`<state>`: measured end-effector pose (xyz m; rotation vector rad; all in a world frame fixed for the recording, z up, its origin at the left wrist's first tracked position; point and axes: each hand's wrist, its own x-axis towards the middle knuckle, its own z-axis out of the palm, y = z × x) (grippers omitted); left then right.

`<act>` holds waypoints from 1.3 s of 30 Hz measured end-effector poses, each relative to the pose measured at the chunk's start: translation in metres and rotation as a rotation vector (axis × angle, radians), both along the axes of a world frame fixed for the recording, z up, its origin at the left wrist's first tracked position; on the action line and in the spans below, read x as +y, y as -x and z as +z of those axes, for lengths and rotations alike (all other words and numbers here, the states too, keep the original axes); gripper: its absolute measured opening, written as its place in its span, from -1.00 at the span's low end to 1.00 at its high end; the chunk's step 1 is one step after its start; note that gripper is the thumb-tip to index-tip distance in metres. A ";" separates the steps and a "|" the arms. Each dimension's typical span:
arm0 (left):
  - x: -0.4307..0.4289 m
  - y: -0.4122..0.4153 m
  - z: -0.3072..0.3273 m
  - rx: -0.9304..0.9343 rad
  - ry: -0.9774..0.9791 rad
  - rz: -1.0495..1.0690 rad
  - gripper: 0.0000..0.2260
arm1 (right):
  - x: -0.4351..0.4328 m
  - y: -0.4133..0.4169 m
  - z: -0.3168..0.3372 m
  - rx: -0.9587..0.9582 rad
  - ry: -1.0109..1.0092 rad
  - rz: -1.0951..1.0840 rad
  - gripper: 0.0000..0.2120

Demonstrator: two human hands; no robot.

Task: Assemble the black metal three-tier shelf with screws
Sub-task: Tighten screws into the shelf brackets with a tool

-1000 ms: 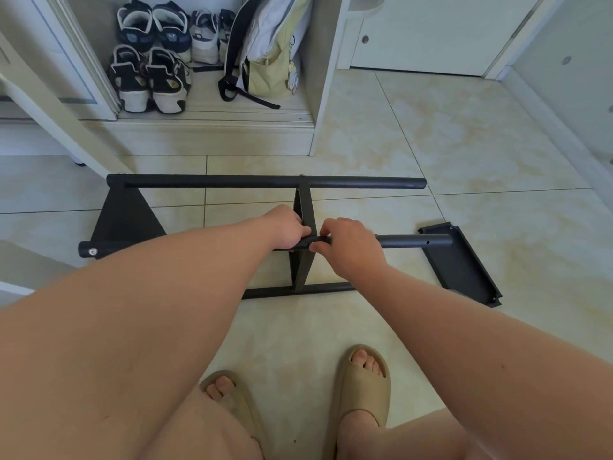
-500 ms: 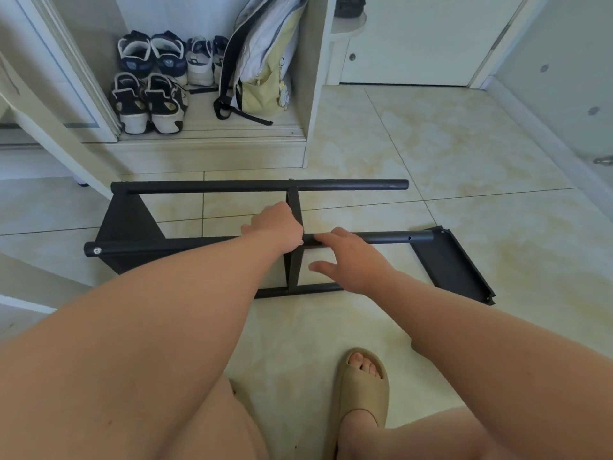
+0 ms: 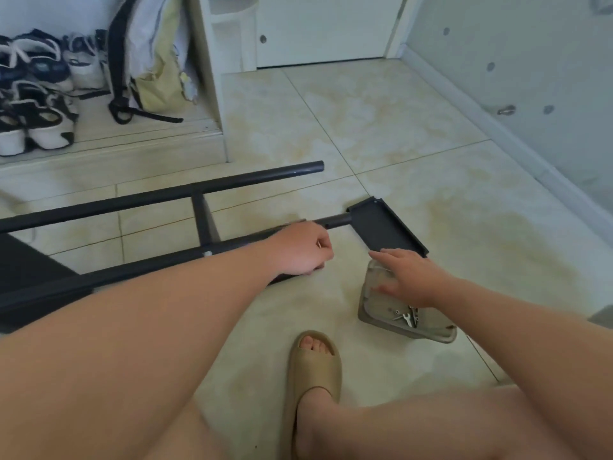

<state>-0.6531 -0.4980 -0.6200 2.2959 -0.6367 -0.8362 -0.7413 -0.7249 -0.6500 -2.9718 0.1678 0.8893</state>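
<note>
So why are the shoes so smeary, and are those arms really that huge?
Head view: the shoes and backpack are smeared by motion blur, probably the head turning; head view, lower edge: the wide-angle lens swells the forearms; lighting is soft.

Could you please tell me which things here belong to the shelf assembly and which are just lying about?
For the job: shelf frame, gripped by the left hand; loose shelf panel; tray with screws, right hand reaching in.
Lying about: shoes; backpack.

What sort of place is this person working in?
Probably a home entryway: sneakers and a backpack sit in a low open cupboard, a white door stands beyond, and the floor is glossy tile.
</note>
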 end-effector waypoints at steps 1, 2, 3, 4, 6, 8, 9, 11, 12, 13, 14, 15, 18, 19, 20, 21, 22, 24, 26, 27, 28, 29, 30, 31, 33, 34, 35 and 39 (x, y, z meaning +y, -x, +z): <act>-0.011 0.003 -0.010 0.015 -0.045 -0.043 -0.90 | -0.010 -0.002 -0.009 0.034 0.010 -0.017 -0.33; -0.022 0.004 -0.021 0.028 -0.091 -0.076 -0.89 | -0.019 -0.004 -0.018 0.070 0.026 -0.029 -0.34; -0.031 0.005 -0.033 0.037 -0.134 -0.102 -0.86 | -0.027 -0.005 -0.029 0.112 0.051 -0.032 -0.36; -0.039 0.005 -0.045 0.052 -0.176 -0.119 -0.81 | -0.035 -0.007 -0.039 0.163 0.085 -0.021 -0.37; -0.055 0.004 -0.067 0.102 -0.240 -0.126 -0.71 | -0.052 -0.011 -0.061 0.263 0.147 0.027 -0.39; -0.070 0.001 -0.087 0.143 -0.288 -0.144 -0.63 | -0.069 -0.014 -0.081 0.330 0.174 0.050 -0.39; -0.078 -0.001 -0.097 0.169 -0.306 -0.155 -0.59 | -0.078 -0.015 -0.091 0.351 0.169 0.035 -0.39; -0.094 -0.003 -0.120 0.242 -0.302 -0.133 -0.52 | -0.093 -0.014 -0.114 0.363 0.136 -0.017 -0.43; -0.102 -0.003 -0.133 0.286 -0.279 -0.100 -0.50 | -0.098 -0.012 -0.126 0.347 0.109 -0.048 -0.47; -0.110 -0.002 -0.146 0.328 -0.251 -0.064 -0.48 | -0.104 -0.008 -0.139 0.320 0.080 -0.082 -0.51; -0.117 0.000 -0.157 0.366 -0.226 -0.039 -0.49 | -0.109 -0.004 -0.152 0.284 0.050 -0.119 -0.53; -0.123 0.004 -0.168 0.401 -0.200 -0.026 -0.51 | -0.113 0.000 -0.165 0.255 0.025 -0.157 -0.55; -0.136 0.017 -0.192 0.439 -0.120 -0.011 -0.72 | -0.121 0.011 -0.195 0.215 -0.017 -0.212 -0.63; -0.138 0.020 -0.197 0.415 -0.104 -0.009 -0.76 | -0.122 0.014 -0.203 0.214 -0.018 -0.222 -0.66; -0.140 0.021 -0.202 0.394 -0.089 -0.001 -0.81 | -0.124 0.017 -0.208 0.211 -0.022 -0.235 -0.68; -0.141 0.023 -0.205 0.394 -0.075 0.012 -0.88 | -0.125 0.019 -0.213 0.209 -0.026 -0.250 -0.69; -0.142 0.023 -0.207 0.406 -0.059 0.023 -0.91 | -0.126 0.022 -0.218 0.202 -0.035 -0.264 -0.68; -0.143 0.023 -0.208 0.414 -0.044 0.023 -0.84 | -0.129 0.028 -0.226 0.182 -0.061 -0.285 -0.65; -0.143 0.023 -0.208 0.414 -0.041 0.021 -0.81 | -0.132 0.031 -0.233 0.149 -0.081 -0.308 -0.65; -0.142 0.023 -0.208 0.420 -0.040 0.020 -0.80 | -0.133 0.031 -0.235 0.132 -0.087 -0.317 -0.66; -0.142 0.023 -0.209 0.424 -0.037 0.023 -0.80 | -0.133 0.031 -0.237 0.118 -0.091 -0.317 -0.68; -0.142 0.023 -0.211 0.424 -0.037 0.024 -0.80 | -0.132 0.030 -0.239 0.111 -0.091 -0.309 -0.71; -0.143 0.023 -0.211 0.418 -0.032 0.025 -0.80 | -0.132 0.029 -0.240 0.105 -0.088 -0.294 -0.74; -0.143 0.023 -0.212 0.415 -0.030 0.026 -0.80 | -0.131 0.027 -0.242 0.100 -0.082 -0.279 -0.77; -0.143 0.023 -0.212 0.413 -0.032 0.026 -0.80 | -0.127 0.023 -0.245 0.092 -0.072 -0.269 -0.79; -0.143 0.023 -0.213 0.412 -0.032 0.024 -0.80 | -0.126 0.021 -0.247 0.098 -0.070 -0.277 -0.79; -0.144 0.022 -0.214 0.413 -0.030 0.023 -0.79 | -0.125 0.018 -0.248 0.107 -0.069 -0.288 -0.79; -0.143 0.022 -0.213 0.422 -0.031 0.020 -0.79 | -0.119 0.013 -0.248 0.125 -0.077 -0.326 -0.80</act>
